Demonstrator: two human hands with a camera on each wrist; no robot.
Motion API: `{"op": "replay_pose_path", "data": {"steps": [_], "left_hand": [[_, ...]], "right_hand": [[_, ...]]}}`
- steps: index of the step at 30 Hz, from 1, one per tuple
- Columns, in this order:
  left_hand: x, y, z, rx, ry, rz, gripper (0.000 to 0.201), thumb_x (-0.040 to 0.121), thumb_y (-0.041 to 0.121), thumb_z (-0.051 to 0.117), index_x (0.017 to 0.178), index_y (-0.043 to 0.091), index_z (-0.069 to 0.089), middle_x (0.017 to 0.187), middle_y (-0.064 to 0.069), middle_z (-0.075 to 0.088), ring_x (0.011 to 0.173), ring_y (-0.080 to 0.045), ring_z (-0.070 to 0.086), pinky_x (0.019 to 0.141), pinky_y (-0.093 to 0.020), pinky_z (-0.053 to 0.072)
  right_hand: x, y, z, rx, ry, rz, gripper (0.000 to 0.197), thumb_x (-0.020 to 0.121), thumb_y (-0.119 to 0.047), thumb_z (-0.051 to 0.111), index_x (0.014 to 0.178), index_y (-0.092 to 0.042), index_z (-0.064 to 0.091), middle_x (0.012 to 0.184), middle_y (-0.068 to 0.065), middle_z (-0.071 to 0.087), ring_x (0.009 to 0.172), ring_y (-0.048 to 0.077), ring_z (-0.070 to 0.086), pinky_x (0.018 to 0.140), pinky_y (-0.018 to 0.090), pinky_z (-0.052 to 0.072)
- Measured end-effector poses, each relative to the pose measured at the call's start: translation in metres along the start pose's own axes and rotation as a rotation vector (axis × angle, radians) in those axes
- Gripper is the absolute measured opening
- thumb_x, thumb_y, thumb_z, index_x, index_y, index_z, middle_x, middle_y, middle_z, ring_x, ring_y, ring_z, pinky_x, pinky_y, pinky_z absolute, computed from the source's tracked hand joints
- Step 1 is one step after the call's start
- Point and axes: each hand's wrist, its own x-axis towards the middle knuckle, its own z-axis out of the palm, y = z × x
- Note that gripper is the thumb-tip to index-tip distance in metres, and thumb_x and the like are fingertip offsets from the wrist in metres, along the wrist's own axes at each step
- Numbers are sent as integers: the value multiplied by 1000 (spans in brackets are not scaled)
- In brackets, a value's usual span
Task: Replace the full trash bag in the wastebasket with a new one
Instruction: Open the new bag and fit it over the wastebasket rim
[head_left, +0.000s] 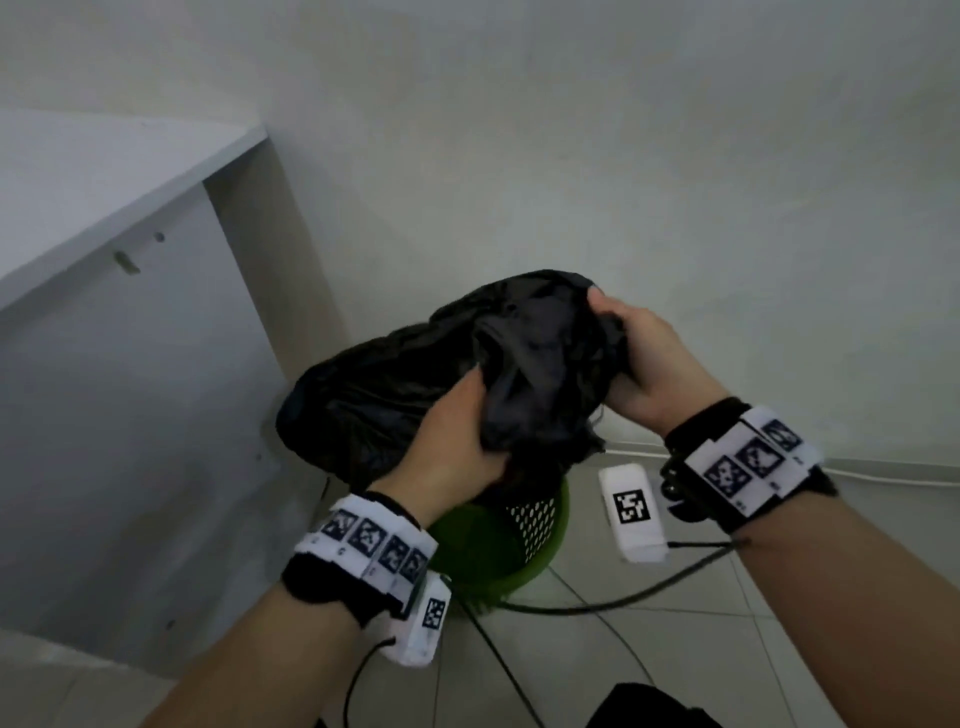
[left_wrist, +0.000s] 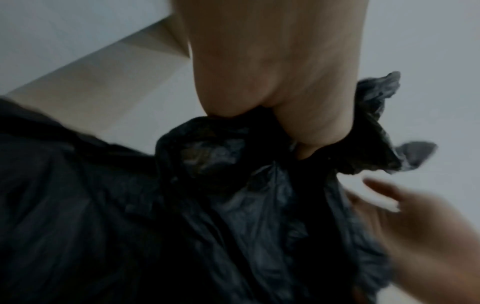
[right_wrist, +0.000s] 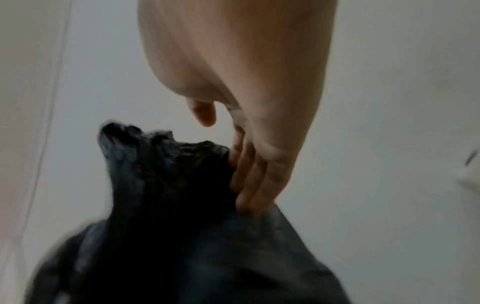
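A full black trash bag (head_left: 415, 384) hangs in the air above a green mesh wastebasket (head_left: 498, 540) on the floor. My left hand (head_left: 457, 441) grips the gathered neck of the bag (left_wrist: 233, 164) from the near side. My right hand (head_left: 639, 358) holds the bunched top on the right, thumb over the plastic. In the right wrist view my fingers (right_wrist: 246, 181) press into the crumpled top of the bag (right_wrist: 168, 174). The basket's inside is mostly hidden behind the bag and my left wrist.
A white cabinet (head_left: 114, 312) stands close on the left. A plain wall (head_left: 571, 156) is right behind the basket. A thin white cable (head_left: 883, 480) runs along the wall's foot, and dark cables (head_left: 597, 605) trail over the tiled floor.
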Motion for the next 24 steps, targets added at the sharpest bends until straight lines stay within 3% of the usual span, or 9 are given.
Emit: {"op": "replay_pose_path", "data": {"steps": [3, 5, 7, 9, 11, 13, 15, 20, 24], "left_hand": [[12, 1, -28, -202, 130, -74, 17, 86, 11, 72, 99, 22, 68, 98, 7, 71, 91, 2, 66, 85, -29, 54], [16, 13, -53, -369, 127, -144, 24, 92, 15, 66, 90, 39, 68, 96, 19, 68, 86, 12, 63, 86, -27, 52], [21, 23, -67, -556, 138, -253, 27, 90, 25, 67, 95, 52, 67, 107, 16, 69, 101, -1, 65, 95, -34, 51], [25, 36, -73, -714, 194, -354, 36, 87, 27, 66, 119, 42, 62, 121, 2, 67, 109, -20, 65, 98, -41, 51], [28, 47, -77, -795, 221, -390, 32, 94, 15, 58, 125, 22, 59, 114, -5, 68, 100, -22, 67, 88, -36, 54], [28, 54, -83, -810, 204, -377, 33, 96, 10, 53, 129, 12, 59, 109, -7, 71, 94, -22, 70, 79, -33, 57], [29, 52, -95, -796, 220, -344, 35, 96, 6, 51, 130, 7, 58, 103, -6, 73, 90, -20, 73, 75, -29, 60], [27, 26, -134, -632, 349, -216, 45, 85, 16, 63, 130, 19, 61, 115, 1, 71, 105, -17, 68, 94, -35, 54], [19, 13, -144, -321, 296, -118, 17, 82, 19, 65, 90, 32, 74, 96, 8, 75, 99, -18, 70, 93, -43, 56]], "right_hand": [[-5, 0, -21, -46, -31, -205, 27, 90, -23, 51, 110, -11, 64, 98, 8, 67, 92, 24, 65, 84, 39, 51], [-6, 21, -42, -452, 43, -384, 44, 78, -11, 52, 120, -21, 60, 119, 0, 66, 113, 22, 61, 88, 35, 50], [-10, 58, -46, -879, -70, -381, 84, 77, -28, 68, 152, -32, 30, 158, -6, 34, 147, 13, 31, 111, 34, 40], [-11, 96, -35, -1037, -244, -377, 124, 74, -61, 74, 159, -23, -8, 168, -6, 5, 149, -5, 14, 119, 20, 21], [-5, 119, -19, -1078, -242, -459, 130, 71, -78, 62, 156, 3, 5, 164, 7, 23, 133, -26, 23, 108, 2, 22], [-1, 121, -8, -971, -165, -470, 103, 75, -67, 68, 141, 8, 43, 144, 4, 52, 119, -26, 42, 102, 6, 37], [4, 116, -2, -890, -92, -492, 49, 76, -40, 72, 108, -3, 67, 108, 2, 73, 100, 0, 66, 88, 33, 57], [14, 80, -10, -914, 228, -566, 12, 81, -23, 69, 77, -13, 64, 70, 0, 68, 70, 12, 62, 66, 42, 57], [21, 52, -27, -927, 422, -695, 20, 75, -10, 64, 68, -7, 45, 56, 0, 41, 55, 8, 36, 52, 28, 37]]}}
